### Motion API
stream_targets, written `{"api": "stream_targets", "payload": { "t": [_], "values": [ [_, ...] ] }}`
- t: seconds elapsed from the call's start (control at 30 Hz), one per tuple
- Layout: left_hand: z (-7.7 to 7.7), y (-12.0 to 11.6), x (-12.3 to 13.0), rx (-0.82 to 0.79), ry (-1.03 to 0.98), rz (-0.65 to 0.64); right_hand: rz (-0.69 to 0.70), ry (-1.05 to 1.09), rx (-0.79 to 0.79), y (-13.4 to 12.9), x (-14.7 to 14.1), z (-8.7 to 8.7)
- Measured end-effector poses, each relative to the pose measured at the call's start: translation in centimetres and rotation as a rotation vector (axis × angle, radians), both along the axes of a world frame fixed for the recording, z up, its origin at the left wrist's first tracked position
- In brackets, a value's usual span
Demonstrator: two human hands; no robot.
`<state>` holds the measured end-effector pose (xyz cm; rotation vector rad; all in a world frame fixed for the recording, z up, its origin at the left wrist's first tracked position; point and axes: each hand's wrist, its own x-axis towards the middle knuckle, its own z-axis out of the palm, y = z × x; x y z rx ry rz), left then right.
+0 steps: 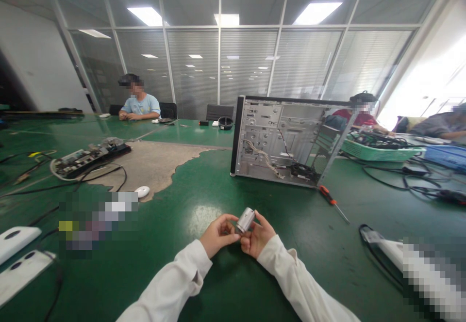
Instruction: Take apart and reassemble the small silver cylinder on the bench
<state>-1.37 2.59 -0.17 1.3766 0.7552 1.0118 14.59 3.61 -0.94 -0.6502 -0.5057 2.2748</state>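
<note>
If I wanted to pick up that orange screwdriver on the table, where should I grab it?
Probably by the orange handle, coming from above. The screwdriver lies flat on the green table, handle toward the open computer case, thin metal shaft pointing away, with free space either side of the thicker handle.

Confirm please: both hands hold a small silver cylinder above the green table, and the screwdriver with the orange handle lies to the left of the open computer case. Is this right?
Not quite. In the head view the left hand and right hand do hold the small silver cylinder above the green table, but the screwdriver with the orange handle lies by the right front corner of the open computer case, not to its left.
</note>
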Motion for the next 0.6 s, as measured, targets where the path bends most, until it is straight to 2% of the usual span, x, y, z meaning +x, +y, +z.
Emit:
{"api": "stream_targets", "payload": {
  "t": [0.27, 0.47, 0.6],
  "values": [
    [-0.30, 0.08, -0.11, 0.011, 0.017, -0.028, 0.010, -0.097, 0.041, 0.00, -0.39, -0.19],
    [-0.43, -0.18, 0.05, 0.000, 0.073, 0.039, 0.115, -0.068, 0.124, 0.21, -0.21, -0.54],
    [0.34, -0.83, 0.31, 0.181, 0.173, 0.105, 0.175, -0.100, 0.099, 0.37, -0.12, -0.65]
  ]
}}
